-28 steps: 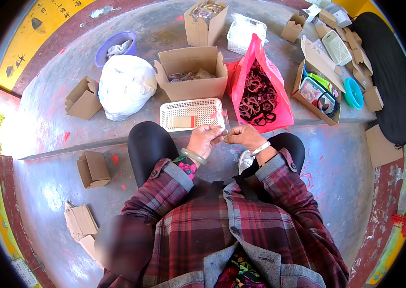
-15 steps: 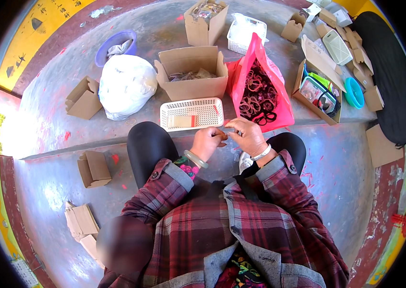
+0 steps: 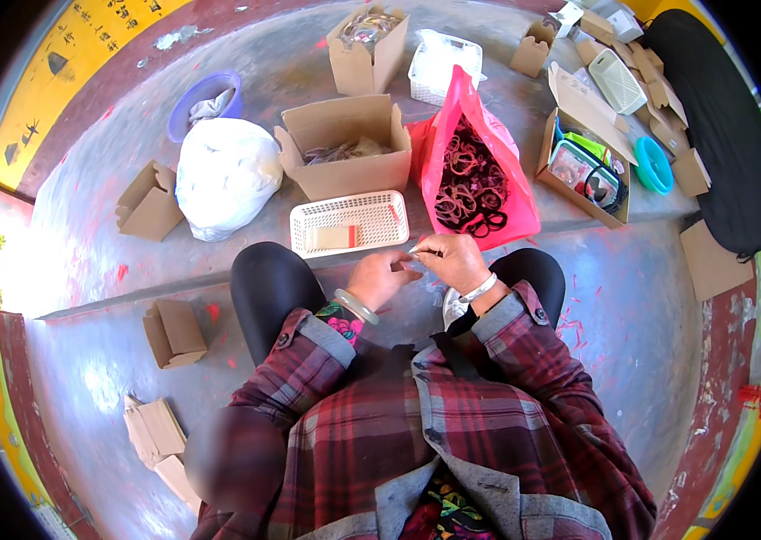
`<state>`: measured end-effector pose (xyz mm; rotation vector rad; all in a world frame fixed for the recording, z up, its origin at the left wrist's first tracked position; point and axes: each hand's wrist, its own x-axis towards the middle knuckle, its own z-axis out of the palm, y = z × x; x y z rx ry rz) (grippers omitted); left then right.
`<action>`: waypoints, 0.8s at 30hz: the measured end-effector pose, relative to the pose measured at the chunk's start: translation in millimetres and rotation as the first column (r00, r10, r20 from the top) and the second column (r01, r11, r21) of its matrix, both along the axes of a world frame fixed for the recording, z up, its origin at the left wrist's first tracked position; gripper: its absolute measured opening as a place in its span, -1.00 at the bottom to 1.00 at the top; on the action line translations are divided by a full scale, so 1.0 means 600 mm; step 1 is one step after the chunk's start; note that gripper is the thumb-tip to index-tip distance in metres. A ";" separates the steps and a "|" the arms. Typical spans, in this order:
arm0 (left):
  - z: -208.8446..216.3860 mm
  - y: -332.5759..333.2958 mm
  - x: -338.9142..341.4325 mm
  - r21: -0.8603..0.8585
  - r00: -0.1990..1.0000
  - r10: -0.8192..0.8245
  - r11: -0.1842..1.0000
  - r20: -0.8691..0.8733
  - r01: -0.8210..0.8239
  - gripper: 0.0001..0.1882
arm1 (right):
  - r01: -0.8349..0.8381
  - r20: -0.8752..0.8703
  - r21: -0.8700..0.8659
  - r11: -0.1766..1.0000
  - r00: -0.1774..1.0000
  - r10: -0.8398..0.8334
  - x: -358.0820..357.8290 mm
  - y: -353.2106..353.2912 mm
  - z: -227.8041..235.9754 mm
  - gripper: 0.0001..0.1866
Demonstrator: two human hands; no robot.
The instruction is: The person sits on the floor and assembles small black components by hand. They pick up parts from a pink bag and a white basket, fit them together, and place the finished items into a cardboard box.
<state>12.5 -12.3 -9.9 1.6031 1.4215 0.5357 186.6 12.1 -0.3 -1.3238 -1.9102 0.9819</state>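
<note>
My left hand (image 3: 379, 280) and my right hand (image 3: 454, 262) meet between my knees, fingertips pinched close together. Something tiny sits at the fingers, too small to name. Just beyond them a white perforated plastic basket (image 3: 384, 236) holds a small tan card stack with a red edge (image 3: 335, 237). To the right of the basket stands a bright pink plastic bag (image 3: 523, 200), its mouth wide, full of dark and pinkish hair ties (image 3: 468, 183). Behind the basket is a cardboard box (image 3: 344, 175) with clear plastic bags in it.
A stuffed white bag (image 3: 226, 178), a purple basin (image 3: 206, 101) and an opened carton (image 3: 148, 205) lie to the left. Rightward are a carton of mixed goods (image 3: 615, 213), a teal basin (image 3: 654, 166) and flattened cardboard. A raised concrete ledge (image 3: 156, 286) runs before my knees.
The view has shifted slightly, so the scene sits a little left and lower. My hands stay together, with the fingers slightly repositioned.
</note>
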 end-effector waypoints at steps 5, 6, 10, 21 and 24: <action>-0.028 0.004 -0.008 0.050 0.997 -0.068 0.997 0.030 0.066 -0.76 | -0.022 -0.016 -0.108 0.994 1.000 0.021 0.001 0.000 0.004 -0.83; -0.026 0.004 -0.009 0.068 0.998 -0.065 0.996 0.025 0.064 -0.76 | -0.040 -0.025 -0.140 0.989 0.999 0.037 0.003 0.001 0.006 -0.82; -0.037 -0.002 -0.007 0.203 0.997 -0.078 0.976 -0.015 0.080 -0.77 | -0.130 -0.085 -0.337 0.932 0.991 0.108 0.008 0.003 0.022 -0.80; -0.037 -0.006 -0.003 0.187 0.985 -0.166 0.968 -0.039 0.170 -0.76 | -0.222 -0.034 -0.314 0.923 0.974 0.223 0.021 0.014 -0.004 -0.77; -0.033 -0.008 0.000 0.131 0.986 -0.154 0.981 0.064 0.145 -0.73 | -0.210 0.054 -0.320 0.924 0.970 0.239 0.021 0.015 -0.012 -0.78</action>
